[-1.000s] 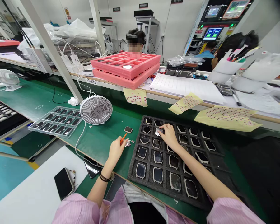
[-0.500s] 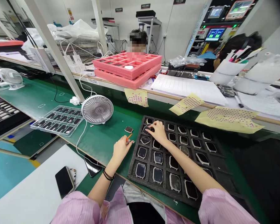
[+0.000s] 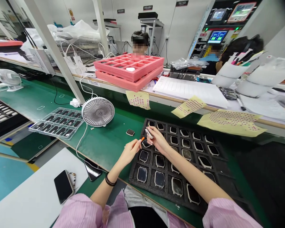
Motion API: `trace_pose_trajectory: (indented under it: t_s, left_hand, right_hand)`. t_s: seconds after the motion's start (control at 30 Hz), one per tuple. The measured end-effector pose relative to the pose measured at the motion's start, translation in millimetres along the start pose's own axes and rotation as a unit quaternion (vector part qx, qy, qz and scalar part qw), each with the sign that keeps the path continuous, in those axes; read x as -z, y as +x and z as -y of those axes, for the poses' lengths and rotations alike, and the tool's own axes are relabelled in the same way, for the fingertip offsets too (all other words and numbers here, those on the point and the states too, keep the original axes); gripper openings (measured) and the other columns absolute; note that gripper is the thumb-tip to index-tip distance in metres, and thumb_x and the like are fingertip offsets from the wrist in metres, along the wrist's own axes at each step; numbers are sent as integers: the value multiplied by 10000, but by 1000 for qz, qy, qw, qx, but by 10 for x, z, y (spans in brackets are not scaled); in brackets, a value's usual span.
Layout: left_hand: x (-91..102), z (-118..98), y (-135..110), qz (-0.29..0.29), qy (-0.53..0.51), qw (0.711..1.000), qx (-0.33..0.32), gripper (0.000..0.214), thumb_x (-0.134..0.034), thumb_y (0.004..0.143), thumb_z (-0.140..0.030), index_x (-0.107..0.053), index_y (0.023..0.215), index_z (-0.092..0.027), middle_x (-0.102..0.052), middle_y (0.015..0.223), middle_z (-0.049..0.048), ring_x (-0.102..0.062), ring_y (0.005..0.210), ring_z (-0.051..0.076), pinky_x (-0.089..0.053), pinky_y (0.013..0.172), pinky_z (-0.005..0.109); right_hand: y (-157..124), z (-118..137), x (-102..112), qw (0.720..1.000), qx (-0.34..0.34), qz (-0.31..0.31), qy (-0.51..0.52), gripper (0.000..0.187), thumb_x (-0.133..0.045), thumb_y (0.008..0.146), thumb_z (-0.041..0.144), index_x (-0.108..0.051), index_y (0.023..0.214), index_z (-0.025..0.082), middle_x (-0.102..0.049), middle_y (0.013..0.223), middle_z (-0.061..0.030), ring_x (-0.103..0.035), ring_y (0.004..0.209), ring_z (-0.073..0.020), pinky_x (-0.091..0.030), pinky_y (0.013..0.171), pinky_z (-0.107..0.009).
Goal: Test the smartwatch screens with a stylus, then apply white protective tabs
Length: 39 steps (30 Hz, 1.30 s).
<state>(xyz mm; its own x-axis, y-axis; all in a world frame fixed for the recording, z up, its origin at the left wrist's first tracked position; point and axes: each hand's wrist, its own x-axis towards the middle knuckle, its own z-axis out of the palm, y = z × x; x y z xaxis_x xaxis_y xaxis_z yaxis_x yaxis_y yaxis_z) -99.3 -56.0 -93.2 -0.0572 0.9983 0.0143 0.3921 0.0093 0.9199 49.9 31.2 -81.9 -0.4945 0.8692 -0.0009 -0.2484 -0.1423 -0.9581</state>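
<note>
My left hand point(image 3: 131, 149) is closed on a thin orange-tipped tool point(image 3: 142, 139), whose exact kind I cannot make out. My right hand point(image 3: 159, 140) pinches a watch case point(image 3: 148, 133), tilted on edge above the left side of a black foam tray point(image 3: 139, 190). The two hands are close together but apart. Rows of square watch cases with dark screens, such as this watch point(image 3: 142, 174), lie in the tray's compartments, some hidden by my right arm. One single watch point(image 3: 130, 132) rests on the green bench beyond my left hand.
A white fan point(image 3: 98, 111) stands on the bench point(image 3: 116, 152), its cable running toward me. Left of it is a clear plastic tray point(image 3: 58, 123) of dark parts. Two phones lie at lower left. Pink foam trays point(image 3: 130, 74) sit on the shelf, with people beyond.
My right hand has lifted a watch case out of the foam tray and drawn it back toward me. My left hand has moved right and up, bringing the orange-tipped tool near it.
</note>
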Motion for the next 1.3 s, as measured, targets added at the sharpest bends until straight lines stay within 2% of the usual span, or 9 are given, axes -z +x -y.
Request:
trace_pose_trajectory:
  t_s: [0.07, 0.1, 0.27, 0.6, 1.07, 1.3]
  left_hand:
    - [-70, -89, -9, 31, -131, 991, -3, 482, -411, 896, -616, -468, 685, -186, -334, 492, -82, -286, 428, 72, -239, 437, 204]
    - [-100, -122, -9, 37, -163, 986, 5, 488, -439, 874, -638, -458, 684, -189, -319, 483, -90, -254, 411, 64, -210, 419, 205]
    - [-161, -163, -13, 38, -214, 976, 29, 499, -486, 844, -660, -456, 690, -187, -305, 458, -102, -189, 368, 40, -144, 377, 202]
    - [-138, -168, -46, 13, -218, 976, 17, 511, -506, 836, -658, -473, 670, -176, -284, 442, -110, -208, 364, 33, -182, 363, 184]
    - [-125, -170, -65, -8, -254, 967, 15, 504, -538, 823, -652, -475, 667, -177, -281, 431, -112, -181, 364, 32, -148, 361, 191]
    - [-82, -117, -58, -3, -196, 981, 0, 516, -512, 839, -649, -508, 659, -165, -300, 439, -100, -202, 369, 35, -151, 370, 200]
  right_hand:
    - [-56, 26, -105, 998, -22, 15, 49, 350, -697, 757, 519, -521, 876, 240, -467, 559, 99, -377, 375, -65, -305, 393, -211]
    - [-77, 34, -144, 997, -32, 21, 68, 359, -711, 746, 515, -517, 863, 236, -469, 548, 100, -379, 369, -63, -301, 385, -207]
    - [-120, 44, -199, 990, -57, 30, 124, 351, -744, 735, 475, -512, 817, 224, -466, 512, 99, -431, 364, -77, -339, 369, -208]
    - [-124, 75, -227, 986, -56, 30, 151, 346, -775, 718, 424, -519, 828, 218, -501, 487, 101, -476, 355, -92, -386, 365, -211]
    - [-148, 117, -262, 986, -53, 45, 153, 316, -746, 743, 415, -511, 812, 215, -486, 482, 103, -460, 363, -84, -384, 373, -207]
    - [-153, 102, -239, 993, -27, 36, 107, 308, -743, 764, 398, -510, 845, 214, -507, 495, 107, -490, 355, -84, -376, 380, -198]
